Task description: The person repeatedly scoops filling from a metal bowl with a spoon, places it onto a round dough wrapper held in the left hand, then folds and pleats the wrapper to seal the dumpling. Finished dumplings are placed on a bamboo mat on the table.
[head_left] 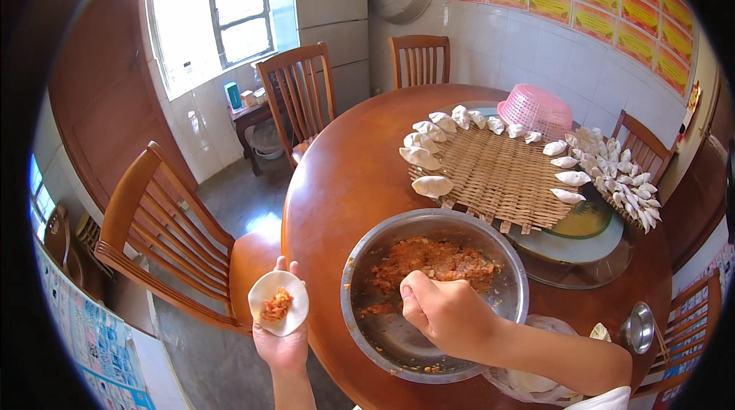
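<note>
A round white dumpling wrapper [260, 295] rests across the palm and fingers of my left hand [282, 349], left of the table edge. A small heap of orange-red filling [277, 304] sits in its middle. My right hand [440, 310] is closed in a fist above the wide metal bowl [351, 310]; whatever its fingers hold is hidden. Inside that bowl, more minced filling [406, 253] is spread mostly along the far side, leaving the near bottom smeared and bare.
Behind the bowl lies a woven tray [498, 173] edged with folded dumplings [419, 157]. More dumplings crowd a second tray [612, 169] at right. A pink basket [536, 111], a small metal bowl [639, 327] and a plastic bag [536, 379] share the round table [329, 180]. Wooden chairs [164, 234] surround it.
</note>
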